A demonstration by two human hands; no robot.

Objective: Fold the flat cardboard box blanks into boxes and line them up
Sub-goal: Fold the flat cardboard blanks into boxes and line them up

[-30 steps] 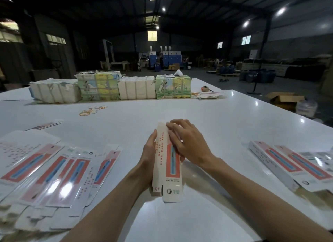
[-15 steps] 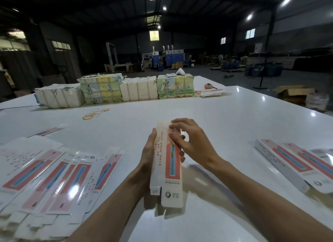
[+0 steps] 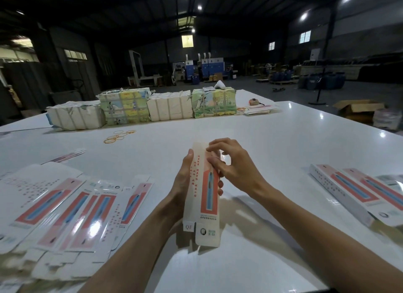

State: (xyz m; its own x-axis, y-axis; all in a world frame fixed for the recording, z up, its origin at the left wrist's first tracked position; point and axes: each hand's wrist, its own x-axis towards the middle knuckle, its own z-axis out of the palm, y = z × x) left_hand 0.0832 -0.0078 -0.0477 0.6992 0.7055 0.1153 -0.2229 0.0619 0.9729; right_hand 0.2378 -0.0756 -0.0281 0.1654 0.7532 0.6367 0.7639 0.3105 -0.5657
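A long narrow white box [image 3: 204,205] with a red-and-blue panel is held above the white table [image 3: 272,144], its near flaps open. My left hand [image 3: 184,183] grips its left side, thumb up along the edge. My right hand [image 3: 231,166] has curled fingers on the box's far end and right edge. A fan of flat box blanks [image 3: 72,207] lies to the left. Two folded boxes [image 3: 357,190] lie side by side at the right.
Wrapped bundles [image 3: 141,107] stand in a row across the far side of the table, with a thin stack of blanks [image 3: 259,109] to their right. Rubber bands [image 3: 118,136] lie mid-table. An open cardboard carton [image 3: 357,108] sits on the floor beyond the right edge.
The box has tilted a little and its far end has risen. My right hand's fingers have lifted and curled at the box's top end. The view has shifted slightly.
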